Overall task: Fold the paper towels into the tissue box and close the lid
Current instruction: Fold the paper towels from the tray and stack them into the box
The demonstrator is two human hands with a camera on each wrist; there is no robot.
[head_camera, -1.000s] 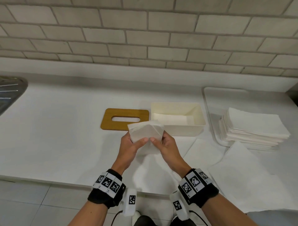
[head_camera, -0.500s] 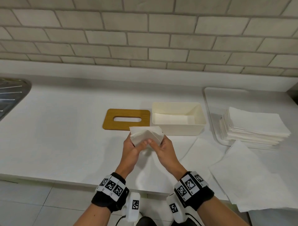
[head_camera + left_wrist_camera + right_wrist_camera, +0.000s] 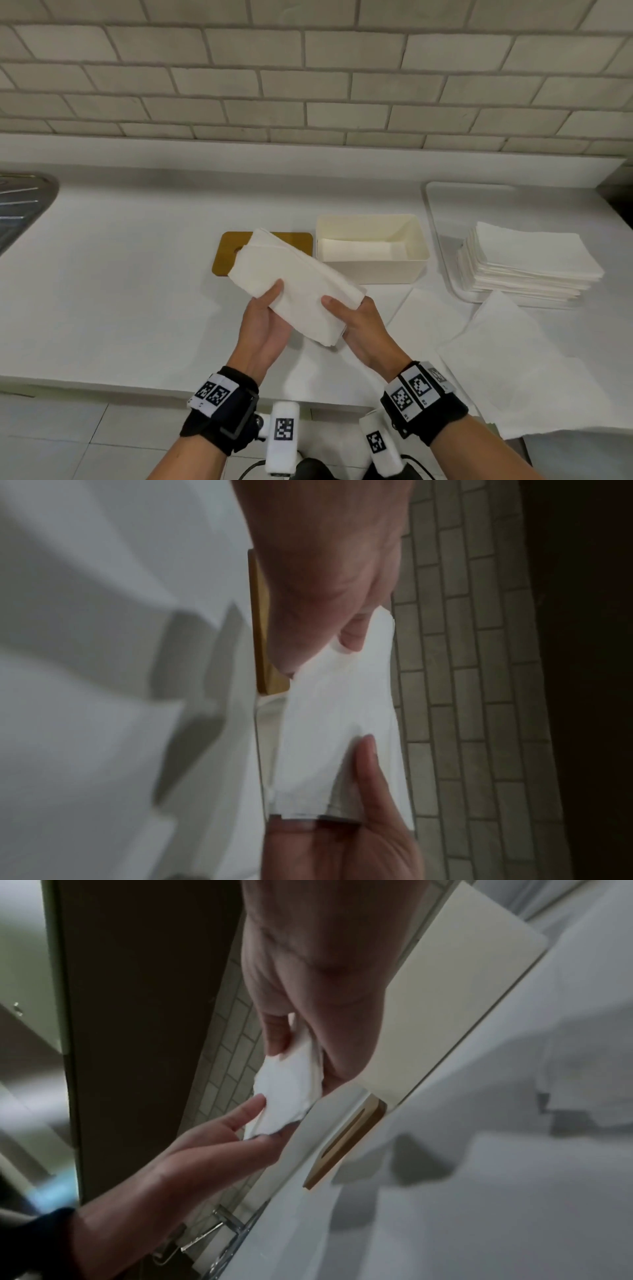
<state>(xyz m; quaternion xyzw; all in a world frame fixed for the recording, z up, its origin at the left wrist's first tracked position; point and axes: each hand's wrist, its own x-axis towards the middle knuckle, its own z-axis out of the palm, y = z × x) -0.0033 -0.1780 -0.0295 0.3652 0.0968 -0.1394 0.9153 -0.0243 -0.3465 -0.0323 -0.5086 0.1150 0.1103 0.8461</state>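
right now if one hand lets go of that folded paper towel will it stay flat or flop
Probably flops: the folded paper towel is thin layered sheets, spanning between the left hand and right hand. Likely very light. Its loose layered edges may fan open.

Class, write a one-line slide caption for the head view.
Both hands hold a folded paper towel near the open tissue box.

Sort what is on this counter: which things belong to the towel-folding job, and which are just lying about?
Job:
folded towel, held by left hand and right hand
tissue box, open, a towel already inside
wooden lid, flat on the counter
towel stack
loose sheets

Lying about:
sink
white tray under the stack
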